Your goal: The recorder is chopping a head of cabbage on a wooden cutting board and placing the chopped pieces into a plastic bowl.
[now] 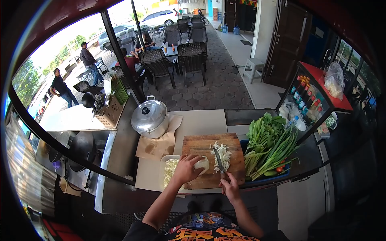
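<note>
My left hand (189, 168) holds a pale cabbage piece (202, 165) on the left part of a wooden cutting board (196, 143). In my right hand (229, 186) is the handle of a kitchen knife (218, 159), its blade pointing away from me over shredded cabbage (224, 153) on the board's right half. A gap of bare wood lies between the blade and the cabbage piece. Left of the board, partly hidden by my left hand and forearm, a white plastic container (162, 159) holds more shredded cabbage (169, 171).
A lidded aluminium pot (150, 117) stands on brown paper (156, 147). Leafy greens (264, 132) and spring onions fill a blue tray (286, 174) at right. Sauce bottles (301, 93) stand in a glass case. Black woks (82, 150) are at left. Several people are beyond the counter.
</note>
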